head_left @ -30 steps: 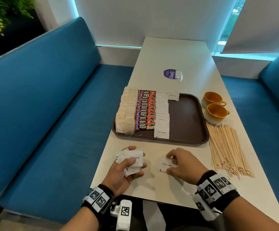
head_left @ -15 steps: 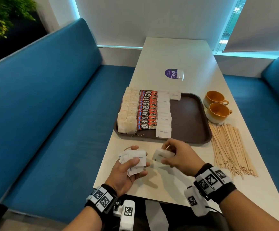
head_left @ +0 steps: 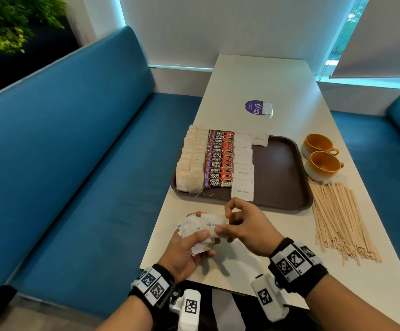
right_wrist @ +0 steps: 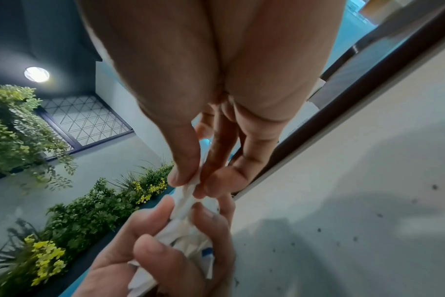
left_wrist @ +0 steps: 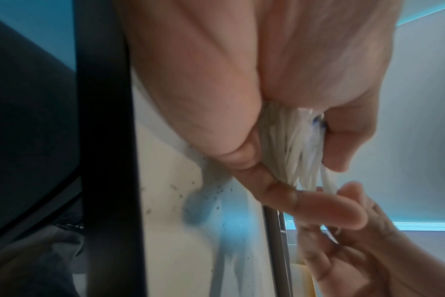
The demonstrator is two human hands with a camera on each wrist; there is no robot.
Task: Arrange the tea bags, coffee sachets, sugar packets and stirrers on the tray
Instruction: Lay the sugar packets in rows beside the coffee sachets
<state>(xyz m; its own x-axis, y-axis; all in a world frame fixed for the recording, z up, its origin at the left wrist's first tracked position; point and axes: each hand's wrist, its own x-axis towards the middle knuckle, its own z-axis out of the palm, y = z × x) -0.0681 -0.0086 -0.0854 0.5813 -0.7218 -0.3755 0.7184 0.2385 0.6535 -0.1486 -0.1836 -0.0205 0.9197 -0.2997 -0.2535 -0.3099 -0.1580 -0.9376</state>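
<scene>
Paper sugar packets bunch in my left hand; my right hand pinches one packet (thin, slippery), so tugging could spill the bunch onto the table.

Matt white paper sugar packets, glossy foil coffee sachets, pale wooden stirrers, smooth brown plastic tray
</scene>
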